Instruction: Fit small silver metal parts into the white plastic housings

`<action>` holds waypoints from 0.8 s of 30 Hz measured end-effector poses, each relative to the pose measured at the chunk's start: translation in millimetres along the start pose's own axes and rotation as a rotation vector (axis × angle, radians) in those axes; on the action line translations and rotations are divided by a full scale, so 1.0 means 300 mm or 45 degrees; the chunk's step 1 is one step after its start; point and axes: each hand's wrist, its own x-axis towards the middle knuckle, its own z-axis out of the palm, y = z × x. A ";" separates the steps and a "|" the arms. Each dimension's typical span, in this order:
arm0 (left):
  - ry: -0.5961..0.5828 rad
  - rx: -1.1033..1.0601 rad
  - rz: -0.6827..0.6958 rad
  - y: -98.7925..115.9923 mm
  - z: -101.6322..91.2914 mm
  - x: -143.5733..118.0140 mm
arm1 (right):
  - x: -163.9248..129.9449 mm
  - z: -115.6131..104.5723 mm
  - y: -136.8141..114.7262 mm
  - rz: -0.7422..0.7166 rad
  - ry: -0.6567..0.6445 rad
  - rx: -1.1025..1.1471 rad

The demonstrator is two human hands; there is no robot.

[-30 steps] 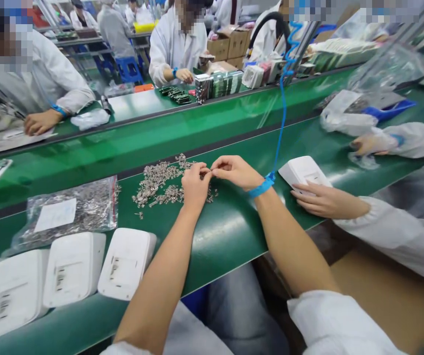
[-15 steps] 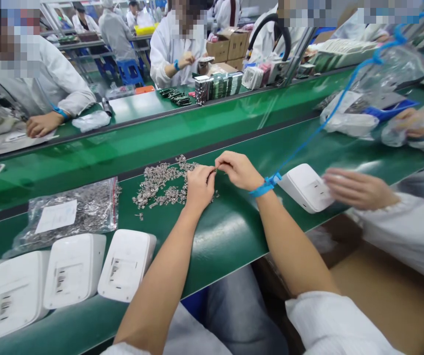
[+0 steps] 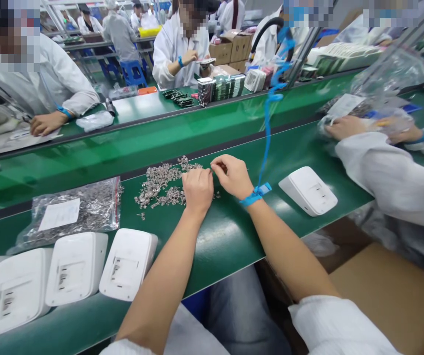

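My left hand (image 3: 198,191) is closed, with its back to me, at the right edge of a loose pile of small metal parts (image 3: 160,180). Right beside it, my right hand (image 3: 233,176) pinches thumb and forefinger together, and the fingertips of both hands nearly meet. Whatever lies between the fingers is too small or too hidden to name. A blue wrist strap (image 3: 255,194) with a coiled cord circles my right wrist. To the left, a clear zip bag (image 3: 97,212) full of similar metal parts lies flat.
Several white plastic housings (image 3: 77,268) stand in a row at the front left. Another white housing (image 3: 308,191) lies to the right on the green bench (image 3: 230,236). A co-worker's hand (image 3: 347,127) touches plastic bags at the far right. More people sit across the green divider.
The co-worker's hand has left the right-hand white housing and moved up to the plastic bags. My blue cord has swung left. My hands have stayed together, shifting only slightly.
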 end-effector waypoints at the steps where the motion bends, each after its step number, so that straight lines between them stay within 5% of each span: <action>1: -0.014 0.003 0.003 0.002 0.000 -0.002 | -0.001 0.003 0.003 0.065 -0.010 -0.003; 5: -0.042 0.008 -0.004 0.001 0.006 -0.006 | -0.001 0.001 0.011 0.191 -0.062 0.050; 10: -0.030 -0.174 -0.087 -0.010 0.017 0.000 | 0.001 -0.006 0.013 -0.003 0.016 -0.016; 19: 0.061 -0.336 -0.272 -0.003 0.013 0.015 | -0.008 0.024 0.014 -0.065 0.067 -0.087; 24: 0.107 -0.301 -0.379 0.004 0.006 0.013 | -0.018 0.053 0.004 0.120 0.046 0.220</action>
